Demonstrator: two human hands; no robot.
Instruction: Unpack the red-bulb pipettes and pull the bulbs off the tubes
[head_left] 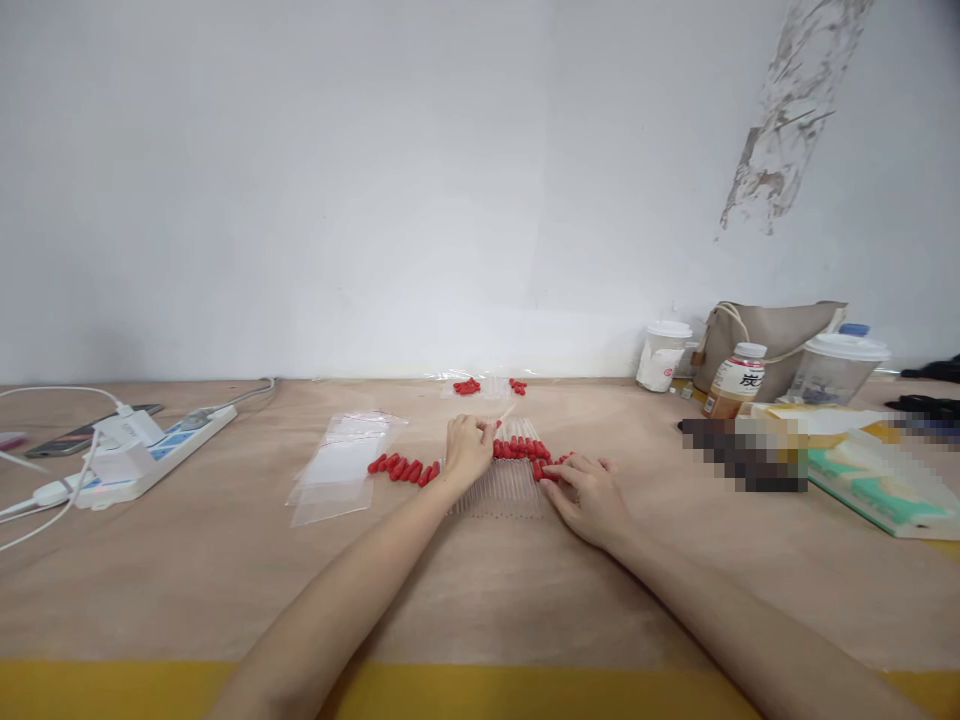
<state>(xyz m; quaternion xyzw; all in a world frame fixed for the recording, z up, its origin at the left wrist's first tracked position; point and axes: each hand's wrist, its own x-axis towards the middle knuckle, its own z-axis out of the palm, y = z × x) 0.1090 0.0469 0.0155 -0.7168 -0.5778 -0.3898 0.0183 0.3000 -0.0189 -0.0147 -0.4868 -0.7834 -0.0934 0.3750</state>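
Note:
A row of thin clear sticks (pixel 499 495) lies side by side on the brown-covered table, with small red capsule-shaped pieces (pixel 519 448) lined up across it. Over the left part of this row, my left hand (pixel 469 448) is closed in a pinch. From its fingertips a thin pale stick (pixel 508 412) points away, with a bit of red at its near end. My right hand (pixel 591 500) pinches a red capsule-shaped piece (pixel 541 470) at the row's right side. More red pieces (pixel 403 468) form a line left of my left hand.
Clear plastic sleeves (pixel 337 470) lie to the left, near a white power strip (pixel 161 450) with plugs and cables. Bags of red pieces (pixel 466 387) lie by the wall. At the right stand a paper cup (pixel 662 357), a bottle (pixel 737 380), a grey bag (pixel 780 335) and a green-white packet (pixel 881 485).

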